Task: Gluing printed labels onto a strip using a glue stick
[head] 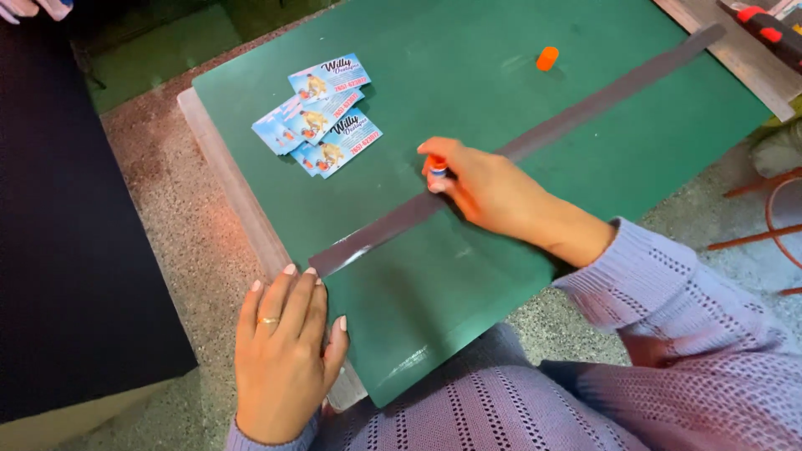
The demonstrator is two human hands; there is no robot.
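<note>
Speckled terrazzo floor [175,217]; dark cabinet [67,234] at left.

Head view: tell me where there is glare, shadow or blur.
Head view: glare streaks the near end of the grey strip and the green sheet at its near corner; the right hand casts a soft shadow; the left hand is sharp; the far corners look slightly blurred.

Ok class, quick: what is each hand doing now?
Left hand: open, flat on the green sheet.
Right hand: closed on a glue stick.
</note>
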